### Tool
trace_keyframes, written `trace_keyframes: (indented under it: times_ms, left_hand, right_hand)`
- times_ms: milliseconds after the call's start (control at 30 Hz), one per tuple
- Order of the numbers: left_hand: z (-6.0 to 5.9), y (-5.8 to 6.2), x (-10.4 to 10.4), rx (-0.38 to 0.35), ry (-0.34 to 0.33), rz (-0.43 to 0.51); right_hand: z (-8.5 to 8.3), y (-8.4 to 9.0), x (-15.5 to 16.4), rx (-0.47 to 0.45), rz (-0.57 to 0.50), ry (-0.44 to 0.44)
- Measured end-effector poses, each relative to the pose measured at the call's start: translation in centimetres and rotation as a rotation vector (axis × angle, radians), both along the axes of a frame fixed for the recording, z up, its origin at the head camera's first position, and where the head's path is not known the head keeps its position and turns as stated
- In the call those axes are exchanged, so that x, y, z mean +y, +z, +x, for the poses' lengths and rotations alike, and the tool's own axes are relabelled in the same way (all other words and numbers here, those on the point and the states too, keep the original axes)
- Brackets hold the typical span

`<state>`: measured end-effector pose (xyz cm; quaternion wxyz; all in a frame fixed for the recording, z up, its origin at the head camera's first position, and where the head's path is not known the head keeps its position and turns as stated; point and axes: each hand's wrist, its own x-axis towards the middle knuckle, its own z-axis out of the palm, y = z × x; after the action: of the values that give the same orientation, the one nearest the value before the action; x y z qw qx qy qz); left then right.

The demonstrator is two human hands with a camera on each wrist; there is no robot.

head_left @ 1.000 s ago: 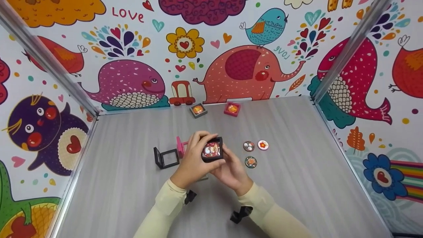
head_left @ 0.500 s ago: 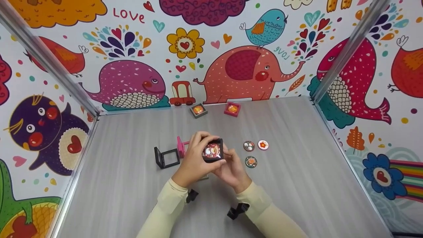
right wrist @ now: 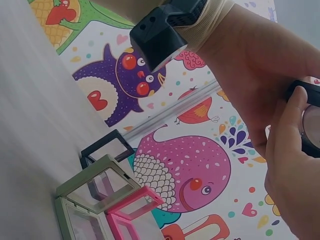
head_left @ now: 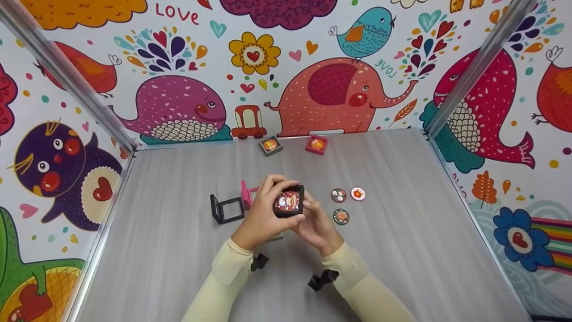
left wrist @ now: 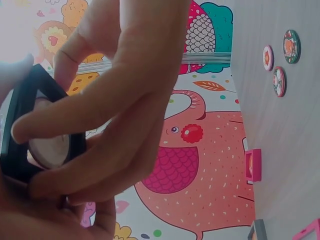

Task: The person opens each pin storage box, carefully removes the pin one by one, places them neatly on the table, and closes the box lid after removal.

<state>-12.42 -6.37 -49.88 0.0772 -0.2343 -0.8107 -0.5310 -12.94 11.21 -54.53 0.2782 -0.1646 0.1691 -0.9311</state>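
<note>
My left hand (head_left: pixel 259 217) grips a small black square display frame (head_left: pixel 300 193) by its left side, fingers over the top edge and thumb along the bottom. Inside it shows a round badge (head_left: pixel 287 201) with a red and white cartoon picture, facing up towards the head. From the right, my right hand (head_left: pixel 318 229) holds the same frame, its fingers partly hidden behind it. In the left wrist view, fingers (left wrist: pixel 65 117) lie across the frame's back, over the pale back of the badge (left wrist: pixel 50 150).
Left of the hands stand open frames: black (head_left: pixel 216 210), pink (head_left: pixel 245 197) and olive green (right wrist: pixel 82 178). To the right lie three round badges, dark floral (head_left: pixel 338 195), white (head_left: pixel 358 193) and green (head_left: pixel 341 216). Grey (head_left: pixel 271 146) and pink (head_left: pixel 316 145) frames with orange badges sit by the back wall.
Both hands keep the black frame in nearly the same place. The right hand's fingers have shifted slightly at the frame's right edge. The head view has tilted a little.
</note>
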Motion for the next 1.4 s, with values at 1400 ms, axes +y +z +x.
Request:
trace_keyframes:
  times_ms: [1400]
  left_hand:
    - [0.1,0.2,-0.3,0.053,0.036,-0.120]
  right_hand:
    - [0.3,-1.1,0.7,0.012,0.078,-0.108]
